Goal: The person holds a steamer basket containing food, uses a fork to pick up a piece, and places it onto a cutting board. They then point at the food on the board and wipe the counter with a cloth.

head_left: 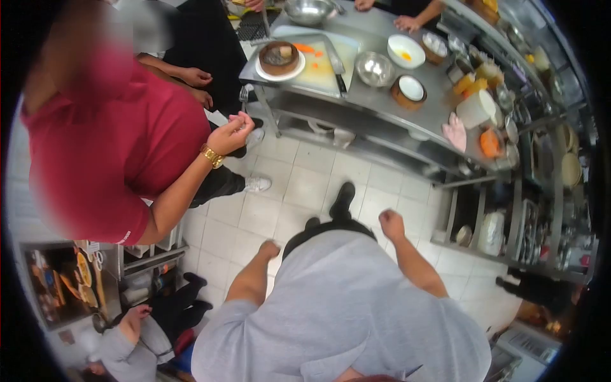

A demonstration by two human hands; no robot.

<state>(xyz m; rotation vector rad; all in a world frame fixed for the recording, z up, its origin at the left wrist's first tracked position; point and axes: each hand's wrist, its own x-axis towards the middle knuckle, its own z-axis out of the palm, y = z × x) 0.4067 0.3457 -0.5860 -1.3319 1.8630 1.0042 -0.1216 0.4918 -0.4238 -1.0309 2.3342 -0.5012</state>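
Observation:
My left hand (270, 249) hangs beside my body over the tiled floor, with its fingers mostly hidden and blurred. On the other side, my right hand (391, 224) is held slightly forward with the fingers curled closed; anything inside it cannot be made out. Both hands are apart from the steel table (356, 105) ahead. On that table, a round brown bowl (279, 58) sits on a white plate (299, 70). A knife (338, 67) and orange pieces (304, 48) lie on a cutting board (321, 79). A white bowl (406, 51) contains something yellow.
A person in a red shirt (140, 121) stands at left, a fork (244, 95) at their raised hand. More hands (407, 24) rest at the table's far side. A metal bowl (375, 69), pink cloth (454, 132) and white container (476, 108) stand right. Shelving (509, 254) lines the right.

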